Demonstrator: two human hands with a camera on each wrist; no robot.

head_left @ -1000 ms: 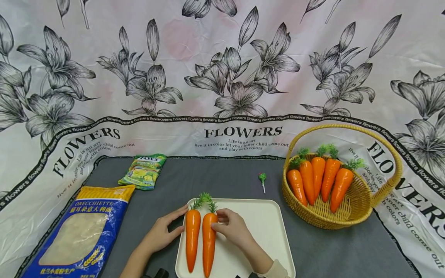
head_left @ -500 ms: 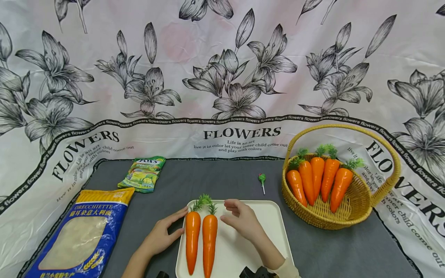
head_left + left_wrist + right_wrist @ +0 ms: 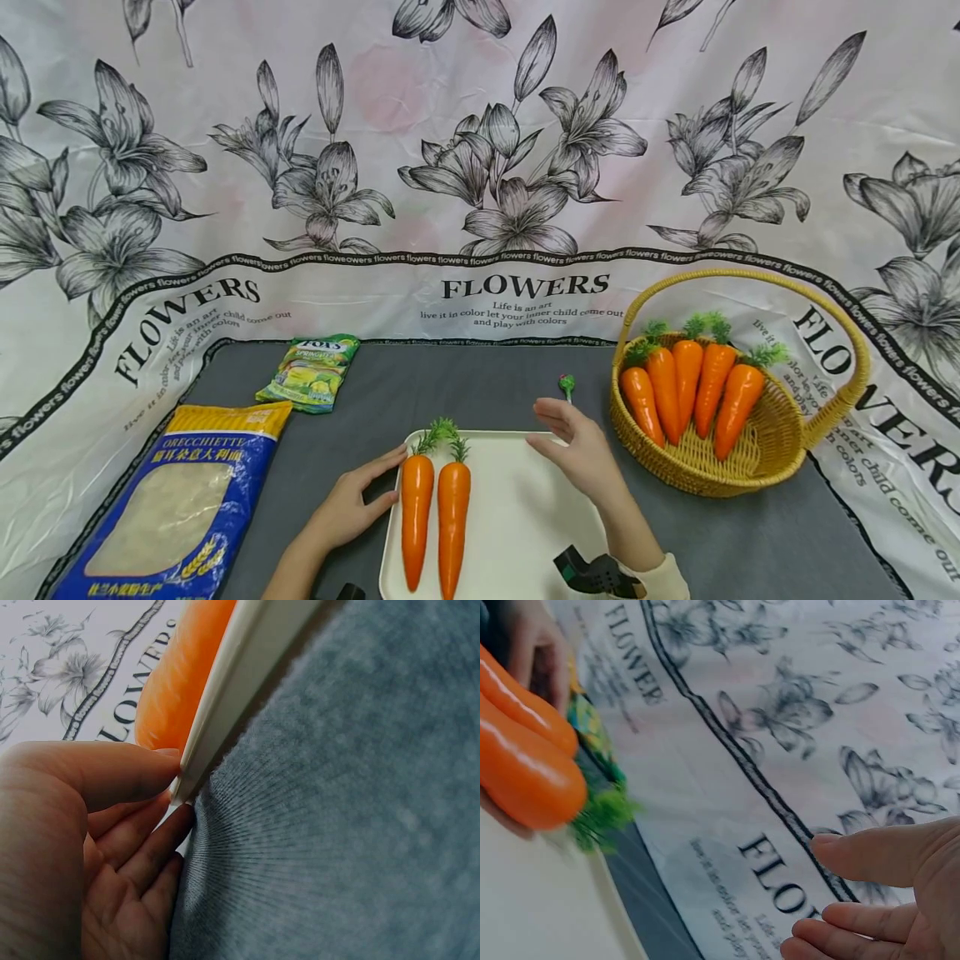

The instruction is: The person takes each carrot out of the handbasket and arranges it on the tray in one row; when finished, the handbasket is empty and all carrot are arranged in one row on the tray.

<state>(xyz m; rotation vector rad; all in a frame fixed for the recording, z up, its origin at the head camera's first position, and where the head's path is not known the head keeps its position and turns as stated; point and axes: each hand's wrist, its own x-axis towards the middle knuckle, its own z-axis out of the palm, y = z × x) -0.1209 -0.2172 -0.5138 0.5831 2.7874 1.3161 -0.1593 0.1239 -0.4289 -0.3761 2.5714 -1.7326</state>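
Two orange toy carrots [image 3: 416,521] with green tops lie side by side along the left part of a cream tray [image 3: 540,517]. My left hand [image 3: 348,504] rests at the tray's left rim, thumb and forefinger spread along it beside the nearer carrot. In the left wrist view, the thumb [image 3: 127,772] touches the rim and the other fingers lie straight against the tray's outer side. My right hand [image 3: 581,450] hovers over the tray's far right corner, fingers extended and apart, holding nothing. In the right wrist view, both carrots [image 3: 532,765] are at the left, away from that hand.
A wicker basket [image 3: 705,479] holding several carrots [image 3: 738,404] stands right of the tray. A lollipop [image 3: 566,383] lies behind my right hand, partly hidden. At the left are a blue pasta bag [image 3: 172,500] and a green candy bag [image 3: 311,371].
My right hand has let go of the right-hand carrot and moved right and away, across the tray toward the basket. My left hand has stayed at the rim.
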